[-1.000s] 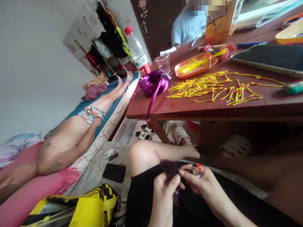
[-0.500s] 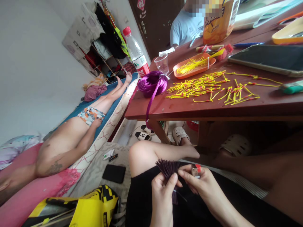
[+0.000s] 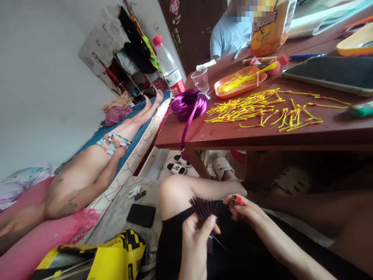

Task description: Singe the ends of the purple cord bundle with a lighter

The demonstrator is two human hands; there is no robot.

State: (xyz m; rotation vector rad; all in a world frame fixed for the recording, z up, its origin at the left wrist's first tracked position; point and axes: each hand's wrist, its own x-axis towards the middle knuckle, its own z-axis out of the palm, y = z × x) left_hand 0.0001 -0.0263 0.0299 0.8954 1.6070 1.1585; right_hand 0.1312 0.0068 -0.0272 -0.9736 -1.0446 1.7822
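My left hand (image 3: pixel 196 237) is closed round a bundle of dark purple strands (image 3: pixel 204 209) that fans out above my thumb, over my lap. My right hand (image 3: pixel 244 210) is just right of the bundle, fingers curled round a small red-topped lighter (image 3: pixel 236 200) that shows at its fingertips. Both hands are low, below the table edge, beside my bare knee (image 3: pixel 171 192).
A brown table (image 3: pixel 221 134) carries scattered yellow strips (image 3: pixel 262 107), a purple cord coil (image 3: pixel 189 103), an orange tray (image 3: pixel 240 81), a plastic cup (image 3: pixel 201 79), a water bottle (image 3: pixel 169 66) and a tablet (image 3: pixel 329 74). A person lies on the bed (image 3: pixel 87 175) at left; another sits beyond the table. A black phone (image 3: pixel 141 215) lies nearby.
My right hand has turned, so the lighter now shows only its red end at the fingertips. My left hand with the purple bundle has shifted slightly left and down.
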